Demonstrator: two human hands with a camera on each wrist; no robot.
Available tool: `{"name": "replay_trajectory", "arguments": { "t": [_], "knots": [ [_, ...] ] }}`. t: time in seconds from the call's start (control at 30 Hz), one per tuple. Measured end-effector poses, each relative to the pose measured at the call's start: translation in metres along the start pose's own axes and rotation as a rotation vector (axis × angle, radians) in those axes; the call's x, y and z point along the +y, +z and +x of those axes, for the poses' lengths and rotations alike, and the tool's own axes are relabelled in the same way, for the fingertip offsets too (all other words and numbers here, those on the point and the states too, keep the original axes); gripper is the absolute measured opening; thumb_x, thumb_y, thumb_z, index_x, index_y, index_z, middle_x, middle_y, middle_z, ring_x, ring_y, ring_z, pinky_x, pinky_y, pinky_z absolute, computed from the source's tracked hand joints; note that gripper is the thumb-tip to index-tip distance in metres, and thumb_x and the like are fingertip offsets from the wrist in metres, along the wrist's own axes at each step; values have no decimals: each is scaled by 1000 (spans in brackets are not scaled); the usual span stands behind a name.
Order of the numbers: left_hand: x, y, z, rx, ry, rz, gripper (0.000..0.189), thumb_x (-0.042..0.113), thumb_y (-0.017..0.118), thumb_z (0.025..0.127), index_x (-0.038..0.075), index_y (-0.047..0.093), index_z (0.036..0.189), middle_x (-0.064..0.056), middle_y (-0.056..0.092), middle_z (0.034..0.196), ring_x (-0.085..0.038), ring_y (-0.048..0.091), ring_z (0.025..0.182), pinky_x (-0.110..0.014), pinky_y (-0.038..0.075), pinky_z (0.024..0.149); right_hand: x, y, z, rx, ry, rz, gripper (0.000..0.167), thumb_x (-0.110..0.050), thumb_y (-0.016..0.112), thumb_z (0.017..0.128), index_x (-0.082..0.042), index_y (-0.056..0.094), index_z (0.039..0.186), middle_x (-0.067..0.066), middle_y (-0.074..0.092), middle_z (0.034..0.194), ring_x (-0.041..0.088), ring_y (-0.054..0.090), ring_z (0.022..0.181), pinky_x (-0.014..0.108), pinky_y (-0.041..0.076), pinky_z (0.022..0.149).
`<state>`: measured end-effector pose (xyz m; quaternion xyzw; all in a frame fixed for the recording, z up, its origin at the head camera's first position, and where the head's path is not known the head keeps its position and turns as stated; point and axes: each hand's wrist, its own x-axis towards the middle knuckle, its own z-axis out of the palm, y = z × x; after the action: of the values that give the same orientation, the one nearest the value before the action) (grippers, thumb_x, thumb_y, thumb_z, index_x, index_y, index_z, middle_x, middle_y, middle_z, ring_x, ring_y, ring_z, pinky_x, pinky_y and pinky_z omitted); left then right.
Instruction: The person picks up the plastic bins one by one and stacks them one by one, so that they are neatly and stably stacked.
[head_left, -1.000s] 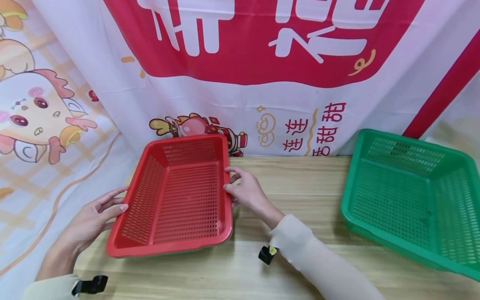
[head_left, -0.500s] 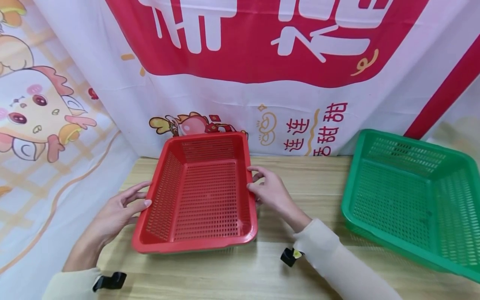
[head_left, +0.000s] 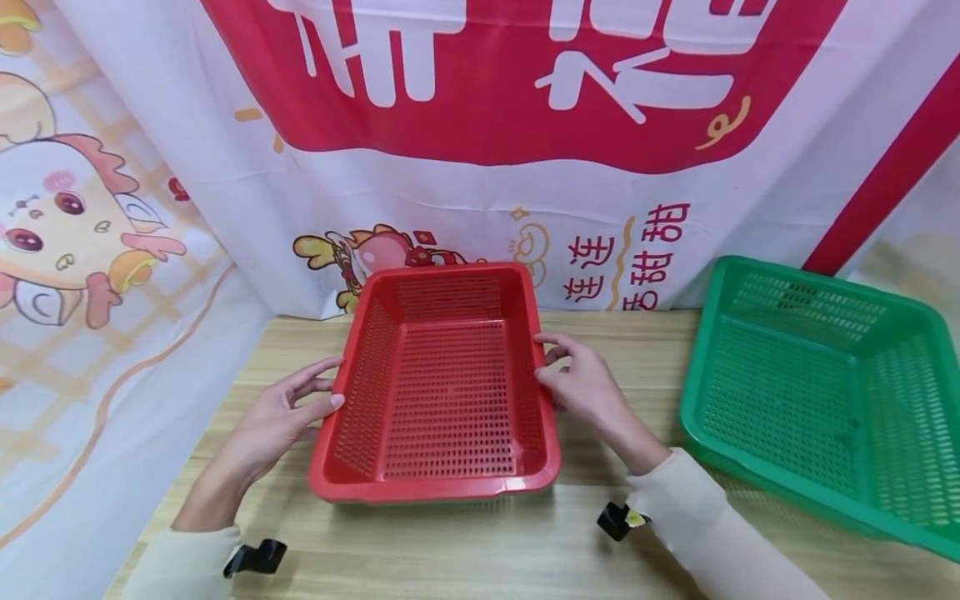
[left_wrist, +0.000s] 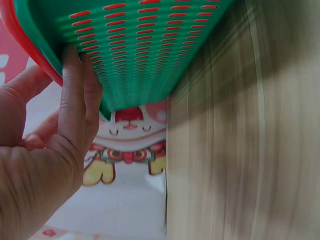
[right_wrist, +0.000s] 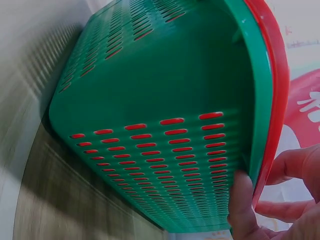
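Observation:
A red plastic basket [head_left: 450,392] with slotted sides stands in the middle of the head view, nothing inside it. The wrist views show it nested in a green basket [left_wrist: 125,65], whose outer wall [right_wrist: 150,90] shows red through the slots. On the left side, my left hand [head_left: 273,427] grips the paired rims, thumb above and fingers underneath. Opposite it, my right hand [head_left: 588,392] pinches the right rims between thumb and fingers. The stack sits at or just above the table; I cannot tell whether its base touches. From above, the green basket is almost wholly hidden.
Another green basket [head_left: 787,408] stands at the right on the wooden table [head_left: 480,550]. A printed cloth [head_left: 487,192] hangs along the back edge, and more patterned cloth [head_left: 112,392] covers the left side. Black wrist cameras [head_left: 257,557] are strapped at both sleeves.
Both hands have moved the nested baskets rightward across the table, toward the green basket at the right. Their grip on the rims looks the same. The green basket at the right stays put.

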<state>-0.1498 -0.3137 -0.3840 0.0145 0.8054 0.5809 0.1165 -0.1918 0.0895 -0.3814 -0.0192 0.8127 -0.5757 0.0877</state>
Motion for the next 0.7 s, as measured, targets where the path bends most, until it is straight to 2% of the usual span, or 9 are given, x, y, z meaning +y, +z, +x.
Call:
{"name": "replay_trajectory", "arguments": {
  "t": [0.17,0.47,0.7],
  "knots": [
    [5,13,7,-4,-3,0,69,25,69,103,18,36,164,-28,53,143,-14,75,101,-41,66,85,2,-14,-5,25,-9,-59,56,-3,58,93,-7,55,149,21,60,121,14,65,68,31,63,60],
    [12,33,21,-27,7,-22,67,22,69,103,18,39,162,-27,55,141,-20,76,99,-45,66,86,4,-33,-12,62,-4,-123,55,-5,56,97,-6,52,152,23,59,124,17,66,70,32,63,61],
    [14,43,32,-38,10,-22,65,20,68,103,17,40,162,-27,55,142,-20,76,97,-45,66,84,8,-42,-15,104,-34,-171,55,-3,56,95,-2,54,150,25,61,122,16,63,66,38,63,61]
  ]
}}
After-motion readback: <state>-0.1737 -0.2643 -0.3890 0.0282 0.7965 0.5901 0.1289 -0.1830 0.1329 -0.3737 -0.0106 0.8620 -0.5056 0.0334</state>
